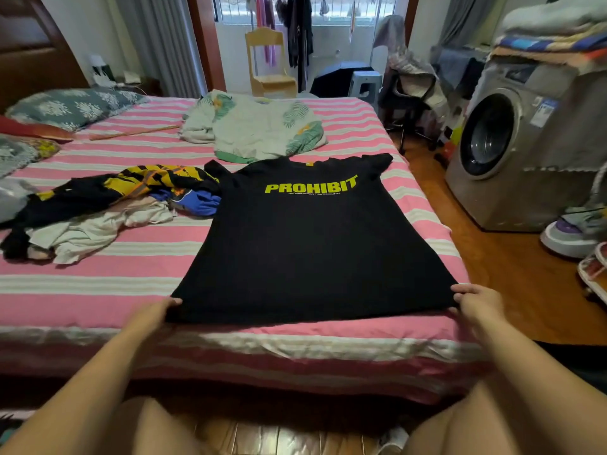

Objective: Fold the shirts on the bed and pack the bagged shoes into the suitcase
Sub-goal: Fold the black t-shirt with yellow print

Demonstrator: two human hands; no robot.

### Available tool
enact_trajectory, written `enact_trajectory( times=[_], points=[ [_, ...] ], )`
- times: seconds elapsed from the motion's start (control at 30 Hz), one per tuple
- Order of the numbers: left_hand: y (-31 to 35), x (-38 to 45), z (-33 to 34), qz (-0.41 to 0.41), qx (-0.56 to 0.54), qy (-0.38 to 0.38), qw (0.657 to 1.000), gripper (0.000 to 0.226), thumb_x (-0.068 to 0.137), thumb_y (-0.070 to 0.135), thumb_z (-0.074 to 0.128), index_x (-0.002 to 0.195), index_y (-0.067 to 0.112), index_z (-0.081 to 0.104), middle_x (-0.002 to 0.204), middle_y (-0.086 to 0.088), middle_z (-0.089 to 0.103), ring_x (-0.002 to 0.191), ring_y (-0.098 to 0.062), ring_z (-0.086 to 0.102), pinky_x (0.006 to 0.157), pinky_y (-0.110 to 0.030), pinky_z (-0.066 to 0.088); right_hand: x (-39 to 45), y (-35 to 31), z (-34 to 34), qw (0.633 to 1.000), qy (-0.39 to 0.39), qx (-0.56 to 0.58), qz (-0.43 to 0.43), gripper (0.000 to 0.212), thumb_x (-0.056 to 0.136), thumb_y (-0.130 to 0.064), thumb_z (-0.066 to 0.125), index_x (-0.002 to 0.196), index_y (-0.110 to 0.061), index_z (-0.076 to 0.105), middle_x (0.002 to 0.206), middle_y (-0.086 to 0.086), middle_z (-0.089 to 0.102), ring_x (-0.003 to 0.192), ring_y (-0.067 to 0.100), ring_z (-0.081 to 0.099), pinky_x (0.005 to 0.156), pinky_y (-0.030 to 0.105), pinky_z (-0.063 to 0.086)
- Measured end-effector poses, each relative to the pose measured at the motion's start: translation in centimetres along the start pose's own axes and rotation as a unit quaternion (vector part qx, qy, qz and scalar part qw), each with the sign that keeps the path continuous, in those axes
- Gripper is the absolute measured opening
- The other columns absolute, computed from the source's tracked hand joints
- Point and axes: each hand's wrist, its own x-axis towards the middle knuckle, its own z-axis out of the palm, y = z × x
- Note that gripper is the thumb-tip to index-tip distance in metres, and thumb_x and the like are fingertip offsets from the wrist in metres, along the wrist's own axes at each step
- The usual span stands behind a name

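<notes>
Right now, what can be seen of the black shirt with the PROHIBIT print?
The black shirt is short-sleeved, of soft knit-looking cloth, with yellow-green PROHIBIT lettering across the chest. It lies spread flat, print up, on the striped bed, collar away from the person. The left hand and right hand each pinch a hem corner.

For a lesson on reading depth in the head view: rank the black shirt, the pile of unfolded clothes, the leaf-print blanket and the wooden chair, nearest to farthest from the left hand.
1. black shirt, its hem held by the left hand
2. pile of unfolded clothes, left on the bed
3. leaf-print blanket, far side of the bed
4. wooden chair, beyond the bed
</notes>
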Motion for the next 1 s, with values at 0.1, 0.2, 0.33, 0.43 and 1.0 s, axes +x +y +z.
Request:
enact_trajectory(
  times=[0.1, 0.2, 0.33, 0.43, 1.0],
  points=[
    [0.6, 0.7, -0.4, 0.027, 0.017, 0.039, 0.999, 0.022, 0.095, -0.005, 0.059, 0.088, 0.011, 0.073, 0.101, -0.016, 0.069, 0.085, -0.032, 0.064, 0.068, -0.035, 0.063, 0.6, -0.8, -0.8, 0.995, 0.046, -0.075, -0.056, 0.034, 0.090, 0.016, 0.050, 0.097, -0.010, 0.071, 0.115, 0.017, 0.064, 0.096, 0.040, 0.064, 0.074, 0.038, 0.056],
    [1.1, 0.3, -0.9, 0.091, 0.162, 0.075, 0.980, 0.028, 0.093, -0.009, 0.054, 0.087, 0.013, 0.070, 0.094, -0.016, 0.069, 0.073, -0.028, 0.061, 0.064, -0.036, 0.053, 0.8, -1.1, -1.6, 0.970, 0.052, -0.218, -0.097, 0.036, 0.086, 0.013, 0.052, 0.089, -0.018, 0.071, 0.106, 0.013, 0.066, 0.097, 0.039, 0.062, 0.079, 0.037, 0.051],
    [0.9, -1.4, -0.8, 0.147, 0.366, 0.063, 0.917, 0.015, 0.084, -0.004, 0.058, 0.083, 0.009, 0.067, 0.079, -0.015, 0.065, 0.071, -0.034, 0.059, 0.064, -0.036, 0.045, -0.1, -0.3, -1.3, 0.904, 0.014, -0.405, -0.135, 0.028, 0.089, 0.003, 0.057, 0.074, -0.016, 0.070, 0.092, 0.010, 0.065, 0.083, 0.030, 0.055, 0.072, 0.032, 0.044],
    [0.5, -2.4, -1.1, 0.180, 0.439, 0.056, 0.879, 0.011, 0.081, -0.002, 0.055, 0.074, 0.006, 0.058, 0.067, -0.012, 0.057, 0.063, -0.034, 0.055, 0.057, -0.036, 0.042, -0.5, -0.5, -2.2, 0.870, 0.025, -0.467, -0.159, 0.019, 0.093, -0.009, 0.061, 0.078, -0.015, 0.071, 0.091, 0.011, 0.064, 0.080, 0.031, 0.058, 0.067, 0.033, 0.046],
    [8.0, -3.3, 1.6, 0.168, 0.583, -0.117, 0.786, 0.027, 0.093, 0.028, 0.053, 0.112, 0.017, 0.069, 0.116, -0.006, 0.070, 0.096, -0.025, 0.063, 0.083, -0.031, 0.049, -1.9, -9.9, 1.4, 0.701, -0.157, -0.690, -0.087, 0.020, 0.098, -0.014, 0.053, 0.115, -0.009, 0.062, 0.097, 0.009, 0.058, 0.083, 0.021, 0.056, 0.065, 0.025, 0.048]
  ],
)
